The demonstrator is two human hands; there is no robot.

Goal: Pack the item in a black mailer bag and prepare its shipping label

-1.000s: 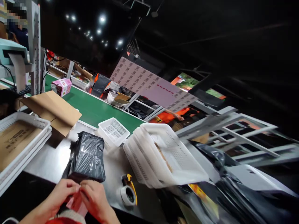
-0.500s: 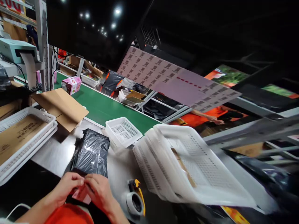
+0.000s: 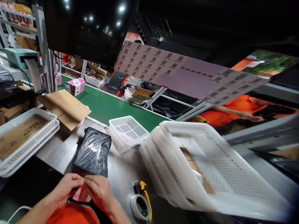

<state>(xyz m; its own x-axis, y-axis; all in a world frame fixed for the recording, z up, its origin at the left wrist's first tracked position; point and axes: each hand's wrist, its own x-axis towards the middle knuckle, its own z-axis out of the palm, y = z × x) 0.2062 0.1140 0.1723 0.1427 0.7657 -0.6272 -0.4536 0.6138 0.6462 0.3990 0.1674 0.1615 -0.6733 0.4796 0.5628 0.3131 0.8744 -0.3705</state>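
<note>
Black plastic parcel lies on the steel table. Left hand and right hand pinch a pink slip at its near edge, fingertips closed. Tape dispenser just right.

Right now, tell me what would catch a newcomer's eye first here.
Probably the stack of white baskets tilted across the right of the steel table, then the green conveyor belt running behind it. Nearest the camera, the left hand and right hand pinch a small pink piece at the end of a black plastic parcel, with a tape roll just to the right.
</note>
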